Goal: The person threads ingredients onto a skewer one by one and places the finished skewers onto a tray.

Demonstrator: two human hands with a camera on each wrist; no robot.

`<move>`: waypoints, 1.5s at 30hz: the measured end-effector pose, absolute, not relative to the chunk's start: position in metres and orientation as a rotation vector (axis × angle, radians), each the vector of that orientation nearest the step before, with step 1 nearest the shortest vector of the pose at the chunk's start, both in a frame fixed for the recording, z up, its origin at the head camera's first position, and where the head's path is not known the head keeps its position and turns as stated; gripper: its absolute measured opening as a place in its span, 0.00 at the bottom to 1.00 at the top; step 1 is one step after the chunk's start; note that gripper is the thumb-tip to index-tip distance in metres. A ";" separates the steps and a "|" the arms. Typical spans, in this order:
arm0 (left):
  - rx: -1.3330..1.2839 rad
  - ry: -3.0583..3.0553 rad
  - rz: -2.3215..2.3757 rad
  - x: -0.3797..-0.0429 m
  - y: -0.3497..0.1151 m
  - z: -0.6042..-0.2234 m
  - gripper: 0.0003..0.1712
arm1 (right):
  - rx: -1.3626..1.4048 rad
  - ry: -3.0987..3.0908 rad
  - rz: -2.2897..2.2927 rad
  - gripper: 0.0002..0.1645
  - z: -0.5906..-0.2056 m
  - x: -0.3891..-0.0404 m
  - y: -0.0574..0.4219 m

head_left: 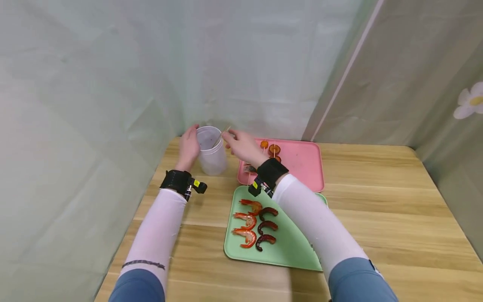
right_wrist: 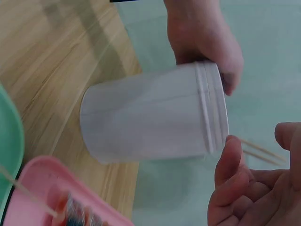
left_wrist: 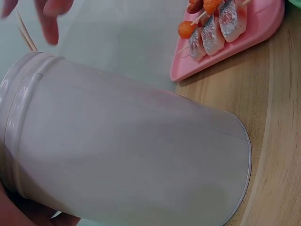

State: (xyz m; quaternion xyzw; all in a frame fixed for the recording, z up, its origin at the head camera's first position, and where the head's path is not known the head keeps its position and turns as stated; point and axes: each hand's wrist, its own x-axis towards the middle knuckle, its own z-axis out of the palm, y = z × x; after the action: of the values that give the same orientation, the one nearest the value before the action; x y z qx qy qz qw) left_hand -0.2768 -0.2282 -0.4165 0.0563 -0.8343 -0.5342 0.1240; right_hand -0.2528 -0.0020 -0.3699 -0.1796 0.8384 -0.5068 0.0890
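A tall translucent white plastic tub (head_left: 213, 161) stands on the table with its lid off. My left hand (head_left: 190, 144) grips it by the side, just under the rim. Two thin bamboo skewers (right_wrist: 261, 153) stick out over the rim. My right hand (head_left: 243, 147) hovers at the tub's right edge beside them. In the right wrist view its fingers are loosely bent, and the thumb stands apart from them with nothing between. The skewers pass behind the fingers there, while the left wrist view has the fingertips (left_wrist: 49, 28) apart from the skewers.
Right of the tub lies a pink tray (head_left: 303, 167) with skewered food, including silvery fish pieces (left_wrist: 211, 37) and orange balls (left_wrist: 187, 29). Nearer me, a green tray (head_left: 290, 247) carries prawns (head_left: 250, 238) and dark curled pieces (head_left: 266, 238). A pale curtain (head_left: 245, 63) hangs behind the table.
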 end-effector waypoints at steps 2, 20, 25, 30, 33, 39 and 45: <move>0.171 -2.431 -1.553 -0.275 -0.228 -0.416 0.30 | -0.501 2.544 -1.492 0.31 -0.370 -0.253 -0.012; 0.202 -2.508 -1.524 -0.271 -0.227 -0.415 0.34 | -0.386 2.784 -1.362 0.31 -0.368 -0.255 -0.026; 0.205 -2.512 -1.536 -0.272 -0.226 -0.416 0.33 | -0.389 2.793 -1.402 0.32 -0.370 -0.257 -0.022; 0.199 -2.515 -1.534 -0.273 -0.226 -0.417 0.34 | -0.373 2.744 -1.495 0.33 -0.370 -0.255 -0.020; 0.201 -2.514 -1.527 -0.274 -0.227 -0.418 0.34 | -0.364 2.706 -1.592 0.32 -0.367 -0.250 -0.016; 0.202 -2.498 -1.546 -0.276 -0.230 -0.420 0.33 | -0.402 2.606 -1.857 0.31 -0.359 -0.237 0.000; 0.198 -2.504 -1.563 -0.278 -0.233 -0.419 0.34 | -0.418 2.490 -2.097 0.27 -0.352 -0.230 0.024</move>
State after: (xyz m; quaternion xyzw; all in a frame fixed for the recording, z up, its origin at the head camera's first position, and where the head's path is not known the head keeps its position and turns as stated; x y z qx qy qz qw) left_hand -0.2783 -0.2326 -0.4192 0.0666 -0.8429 -0.5261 0.0913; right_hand -0.2298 0.0237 -0.3523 -0.1271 0.7568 -0.6374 -0.0701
